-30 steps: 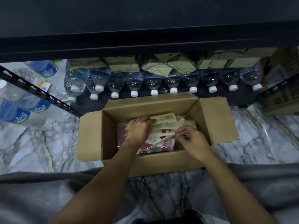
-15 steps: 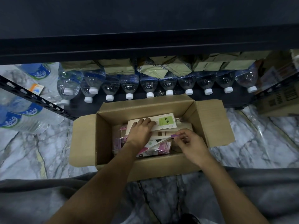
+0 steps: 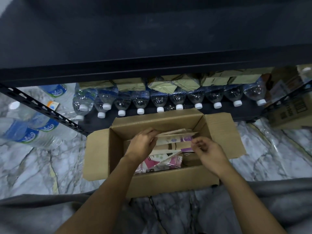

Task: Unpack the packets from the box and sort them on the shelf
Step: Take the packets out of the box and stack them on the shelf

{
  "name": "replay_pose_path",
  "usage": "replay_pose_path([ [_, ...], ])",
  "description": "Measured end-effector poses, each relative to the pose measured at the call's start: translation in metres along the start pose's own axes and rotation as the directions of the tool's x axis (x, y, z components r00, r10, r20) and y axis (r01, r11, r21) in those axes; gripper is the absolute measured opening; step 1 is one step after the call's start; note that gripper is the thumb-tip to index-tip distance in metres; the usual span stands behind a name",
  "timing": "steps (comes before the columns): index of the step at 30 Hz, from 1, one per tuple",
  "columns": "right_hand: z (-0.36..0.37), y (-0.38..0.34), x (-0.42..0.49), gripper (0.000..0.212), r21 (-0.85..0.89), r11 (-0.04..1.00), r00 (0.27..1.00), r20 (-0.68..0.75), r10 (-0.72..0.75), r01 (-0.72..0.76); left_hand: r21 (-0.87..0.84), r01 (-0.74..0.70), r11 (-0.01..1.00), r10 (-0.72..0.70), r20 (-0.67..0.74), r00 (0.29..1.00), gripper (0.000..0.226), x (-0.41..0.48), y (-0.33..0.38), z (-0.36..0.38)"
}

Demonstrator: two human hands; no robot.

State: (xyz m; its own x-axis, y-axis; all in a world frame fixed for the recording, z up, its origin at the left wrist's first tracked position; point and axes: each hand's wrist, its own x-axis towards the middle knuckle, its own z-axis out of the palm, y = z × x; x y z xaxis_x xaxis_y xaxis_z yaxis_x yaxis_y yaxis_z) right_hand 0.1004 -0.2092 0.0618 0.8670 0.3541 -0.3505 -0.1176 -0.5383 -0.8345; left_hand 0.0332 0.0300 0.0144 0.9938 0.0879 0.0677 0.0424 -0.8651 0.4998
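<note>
Cardboard box (image 3: 168, 182) stands open on the marble floor (image 3: 42, 166), just in front of the dark metal shelf (image 3: 152, 65), its flaps spread left and right. Inside it, the left hand (image 3: 143, 144) grips the left end of a stack of packets (image 3: 173, 138), fingers curled over its far edge, and the stack stretches across the middle of the box. The right hand (image 3: 209, 152) is at the stack's right end with its fingers curled beside a purple-marked packet; motion blur there hides whether they pinch it or only touch it. More loose packets (image 3: 170, 162), pink and white among them, lie flat in the near part of the box between the two wrists. On the lowest shelf level a row of water bottles (image 3: 158, 100) lies with white caps pointing toward the box, and olive-green bags (image 3: 170, 84) are piled behind them. Larger bottles (image 3: 25, 130) with blue labels lie on the floor at far left, a second carton (image 3: 290, 114) sits at far right, and grey fabric (image 3: 33, 213) spreads across the near edge
</note>
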Motion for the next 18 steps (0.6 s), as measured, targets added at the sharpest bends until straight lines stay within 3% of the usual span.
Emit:
replay_pose_path([
  [3, -0.002, -0.005, -0.006, 0.008, -0.035, 0.999, 1.000, 0.017, -0.010, 0.011, -0.070, 0.098, 0.993, -0.100, -0.022, 0.995, 0.029, -0.008, 0.004, -0.027],
  [6, -0.002, -0.008, -0.009, 0.005, -0.075, 0.997, 0.999, 0.041, 0.004, -0.001, -0.261, 0.240, 0.935, -0.271, -0.092, 0.958, 0.029, -0.019, 0.013, -0.059],
  [9, -0.001, -0.012, -0.010, 0.005, -0.104, 0.995, 0.998, 0.058, -0.003, 0.009, -0.565, 0.282, 0.775, -0.458, -0.195, 0.867, 0.021, -0.032, 0.026, -0.087],
  [11, 0.002, -0.015, -0.011, 0.005, -0.104, 0.994, 0.997, 0.076, -0.014, 0.022, -0.671, 0.281, 0.686, -0.580, -0.272, 0.768, 0.017, -0.039, 0.027, -0.097],
  [15, 0.008, -0.018, -0.011, 0.004, -0.126, 0.991, 0.995, 0.095, -0.032, 0.044, -0.802, 0.361, 0.475, -0.756, -0.162, 0.634, 0.020, -0.051, 0.009, -0.098],
  [18, 0.014, -0.015, -0.007, 0.008, -0.175, 0.983, 0.995, 0.089, -0.042, 0.057, -0.758, 0.439, 0.482, -0.765, -0.121, 0.632, 0.021, -0.057, 0.001, -0.093],
])
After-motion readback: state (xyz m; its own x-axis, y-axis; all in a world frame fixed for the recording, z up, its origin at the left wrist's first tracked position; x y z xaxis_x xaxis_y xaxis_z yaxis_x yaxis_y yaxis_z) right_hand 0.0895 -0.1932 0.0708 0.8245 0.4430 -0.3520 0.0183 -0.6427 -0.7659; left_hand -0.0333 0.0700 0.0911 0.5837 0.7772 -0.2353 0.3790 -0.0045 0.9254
